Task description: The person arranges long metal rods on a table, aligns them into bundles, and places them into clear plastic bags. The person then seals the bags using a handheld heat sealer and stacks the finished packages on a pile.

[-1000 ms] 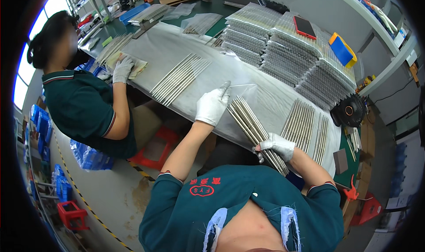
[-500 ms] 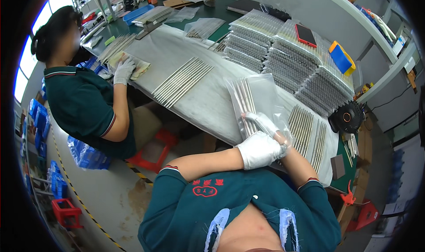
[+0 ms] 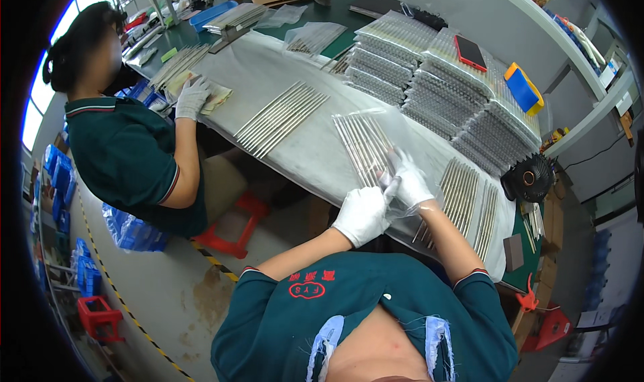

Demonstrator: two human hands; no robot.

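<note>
A clear plastic bag (image 3: 387,125) with several slim metal rods (image 3: 359,142) in it is held tilted over the near edge of the cloth-covered table (image 3: 295,164). My left hand (image 3: 363,215), in a white glove, is closed at the bag's lower end. Beside it, my right hand (image 3: 410,182), also gloved, grips the bag's right side, with loose film hanging under the wrist. The fingers partly hide the rods' lower ends. To the right of my hands lie a row of metal rods (image 3: 459,195) and a smaller row (image 3: 486,222). Another row of rods (image 3: 282,119) lies to the left.
Stacks of bubble-wrapped packs (image 3: 443,97) stand behind the bag, topped by a red-edged phone (image 3: 471,53) and a blue-yellow tape roll (image 3: 524,89). A black fan (image 3: 528,178) sits at right. At left a co-worker's gloved hand (image 3: 193,98) holds a cloth by more rods.
My right hand has come out from within the bag's film and now grips its side. My left hand has shifted left to the lower end. The rods are spread wider in the bag.
</note>
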